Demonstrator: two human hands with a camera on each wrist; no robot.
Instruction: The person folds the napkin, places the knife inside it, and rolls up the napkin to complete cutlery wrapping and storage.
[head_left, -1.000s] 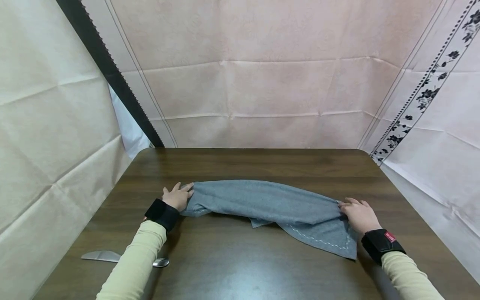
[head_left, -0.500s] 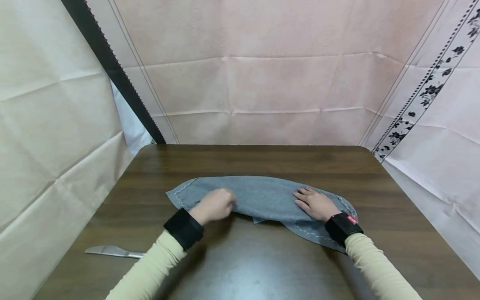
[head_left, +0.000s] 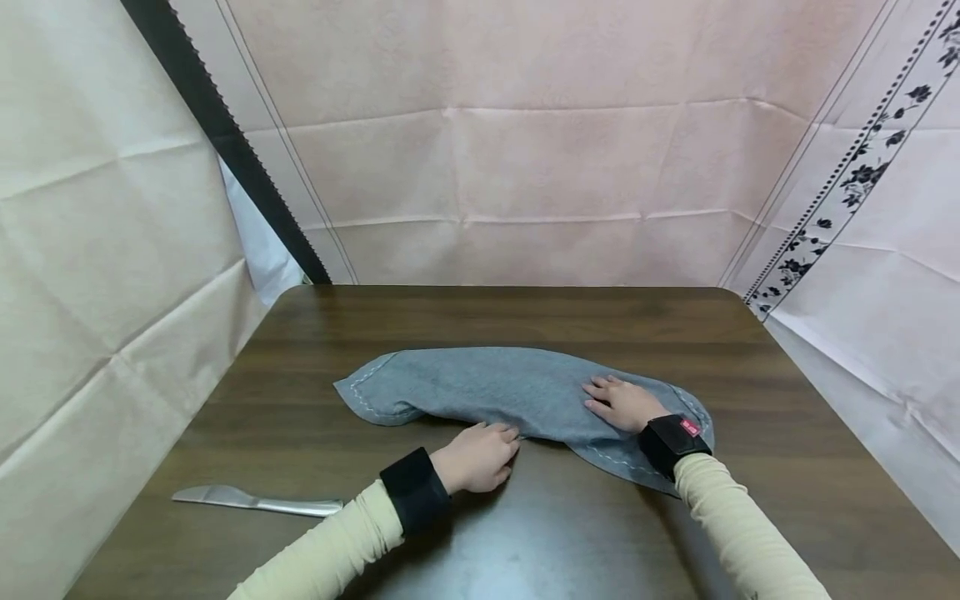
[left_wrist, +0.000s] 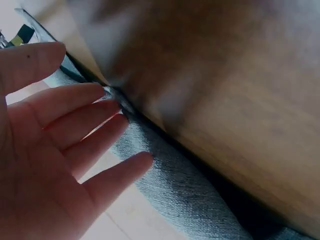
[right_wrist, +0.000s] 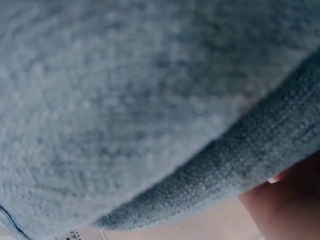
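Observation:
A blue-grey cloth [head_left: 472,379] with white dashed stitching lies folded into a long curved strip across the table. My left hand [head_left: 476,458] is at its near edge, around the middle, palm turned inward. In the left wrist view the fingers of the left hand [left_wrist: 55,135] are loosely extended, their tips against the cloth [left_wrist: 175,185], and nothing is pinched. My right hand [head_left: 626,406] rests with spread fingers on top of the right part. Cloth [right_wrist: 115,100] fills most of the right wrist view, hiding all but a bit of that hand [right_wrist: 290,200].
A metal table knife [head_left: 247,500] lies at the left, its handle end beside my left sleeve [head_left: 337,546]. The brown wooden table [head_left: 495,317] ends at a far edge with rounded corners. Pale hanging sheets [head_left: 555,192] stand behind and on both sides.
My left hand has left the cloth's left end and moved right and nearer to the middle. The right hand has slid left from the right end onto the cloth. The stitched left end now shows.

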